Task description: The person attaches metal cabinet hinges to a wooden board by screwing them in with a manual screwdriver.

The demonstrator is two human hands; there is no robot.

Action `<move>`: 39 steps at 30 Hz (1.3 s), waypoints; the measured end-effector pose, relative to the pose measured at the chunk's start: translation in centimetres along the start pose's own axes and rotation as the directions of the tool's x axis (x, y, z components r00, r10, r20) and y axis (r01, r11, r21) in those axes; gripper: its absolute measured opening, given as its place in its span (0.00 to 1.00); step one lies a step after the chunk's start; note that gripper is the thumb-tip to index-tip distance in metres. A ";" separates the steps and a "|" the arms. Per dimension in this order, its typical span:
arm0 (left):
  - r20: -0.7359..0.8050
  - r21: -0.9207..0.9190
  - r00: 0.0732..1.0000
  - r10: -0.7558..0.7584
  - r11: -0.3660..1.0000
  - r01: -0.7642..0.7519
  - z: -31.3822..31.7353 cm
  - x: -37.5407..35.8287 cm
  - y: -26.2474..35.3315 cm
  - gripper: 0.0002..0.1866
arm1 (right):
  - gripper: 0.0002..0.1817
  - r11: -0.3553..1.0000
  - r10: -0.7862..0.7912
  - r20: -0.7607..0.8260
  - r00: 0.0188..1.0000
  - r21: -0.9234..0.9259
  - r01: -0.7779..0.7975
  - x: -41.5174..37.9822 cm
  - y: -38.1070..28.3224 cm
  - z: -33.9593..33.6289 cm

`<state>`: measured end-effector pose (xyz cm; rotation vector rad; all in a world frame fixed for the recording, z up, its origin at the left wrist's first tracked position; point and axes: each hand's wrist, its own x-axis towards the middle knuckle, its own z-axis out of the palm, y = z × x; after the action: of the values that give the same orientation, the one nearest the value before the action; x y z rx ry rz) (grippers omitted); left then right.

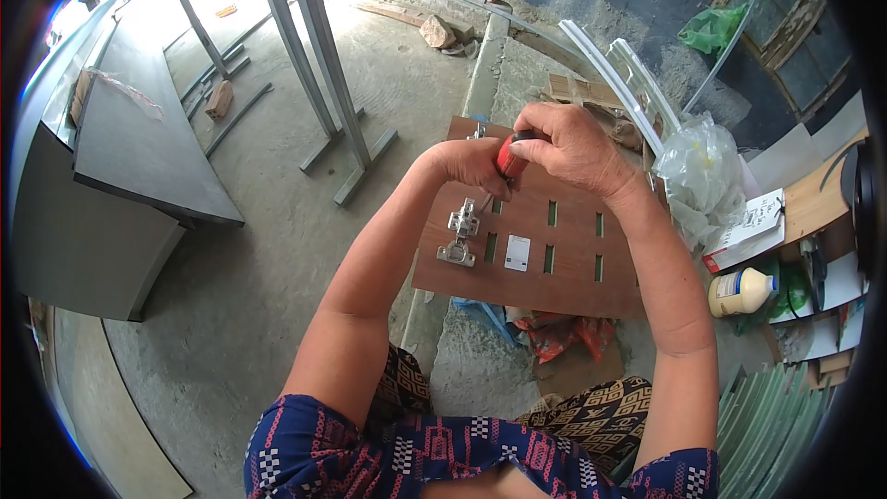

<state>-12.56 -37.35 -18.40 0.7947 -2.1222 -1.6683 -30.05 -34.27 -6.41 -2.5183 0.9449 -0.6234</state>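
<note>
A red screwdriver with a black end is held over a brown slotted board. My left hand is closed around the lower part of its handle. My right hand grips the top of the handle from above. The shaft slants down toward a metal hinge at the board's left edge; I cannot make out where its tip ends. Another hinge shows partly at the board's upper left corner. A white label lies on the board between the slots.
Metal frame posts stand at the upper left, near a grey panel. To the right are a plastic bag, a cream bottle and stacked green strips. Red and blue bags lie under the board.
</note>
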 end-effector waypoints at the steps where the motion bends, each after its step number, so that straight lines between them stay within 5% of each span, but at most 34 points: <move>1: 0.002 0.012 1.000 -0.019 1.000 0.019 0.0 0.0 0.2 0.14 | 0.13 0.999 0.027 0.025 0.999 -0.034 -0.026 0.1 -0.1 -0.2; 6: 0.006 -0.020 0.998 -0.057 0.998 0.057 0.0 -0.3 0.5 0.14 | 0.13 0.992 0.118 0.075 0.990 -0.058 -0.114 0.2 -1.1 -0.6; 9: 0.001 0.003 0.999 -0.035 0.999 0.035 0.0 -0.2 0.2 0.14 | 0.15 0.990 -0.129 -0.085 0.988 0.038 0.133 -0.1 0.4 0.8; 15: -0.025 0.017 1.000 0.012 1.000 -0.012 0.1 0.1 -0.1 0.14 | 0.14 0.995 0.104 0.042 0.994 -0.017 -0.103 0.0 0.4 0.4; 24: -0.225 0.140 0.958 0.180 0.979 -0.151 -1.7 -3.4 4.4 0.14 | 0.14 0.977 0.066 -0.082 0.994 0.208 -0.048 1.6 -2.9 -1.8; 31: -0.207 0.135 0.978 -0.028 0.989 0.057 -1.9 -5.7 2.6 0.14 | 0.15 0.999 -0.034 -0.041 0.999 0.005 0.034 2.9 -2.7 1.4; 32: -0.212 -0.005 0.977 -0.035 0.999 0.034 -1.6 -5.5 1.1 0.15 | 0.15 1.000 -0.028 -0.029 0.999 -0.009 0.028 2.9 -2.9 1.9; 39: -0.233 -0.006 0.972 -0.030 1.000 0.029 -1.6 -4.4 -1.2 0.16 | 0.16 0.998 -0.005 0.000 1.000 -0.061 0.005 3.1 -2.5 2.8</move>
<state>-7.90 -36.12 -18.81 0.9746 -1.9556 -1.5081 -25.20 -34.12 -6.68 -2.5745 0.9724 -0.6045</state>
